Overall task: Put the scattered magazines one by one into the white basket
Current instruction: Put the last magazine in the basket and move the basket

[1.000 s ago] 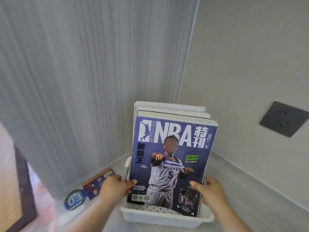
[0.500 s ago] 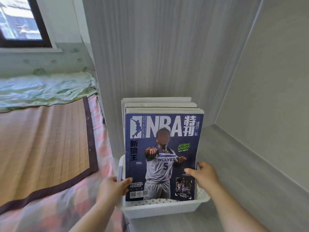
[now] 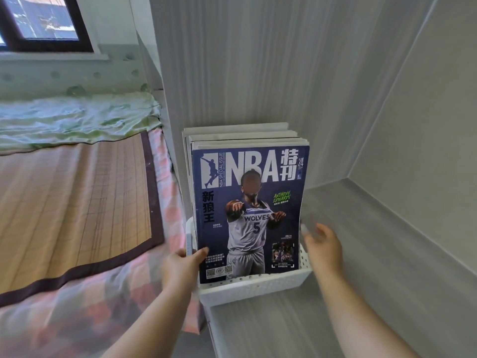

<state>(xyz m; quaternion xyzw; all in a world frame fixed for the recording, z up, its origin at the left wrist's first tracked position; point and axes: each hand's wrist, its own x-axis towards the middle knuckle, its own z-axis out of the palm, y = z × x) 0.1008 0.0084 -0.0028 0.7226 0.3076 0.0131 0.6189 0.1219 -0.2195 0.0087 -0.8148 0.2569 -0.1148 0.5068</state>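
Our left hand (image 3: 180, 267) pinches the blue NBA magazine (image 3: 247, 202) upright in the white perforated plastic basket (image 3: 258, 285); right hand (image 3: 322, 250) alongside, fingers spread.

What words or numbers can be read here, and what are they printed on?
All stand on the cover of the front magazine, in the white basket.
"NBA", masthead
"特刊", beside it
"NBA SPECIAL ISSUE", vertical, left of masthead
"'24", top right
"新狼王", left side
"ANTHONY EDWARDS", green, right
"WOLVES", "5", pictured jersey
Small print near the QR codes: too small to read.
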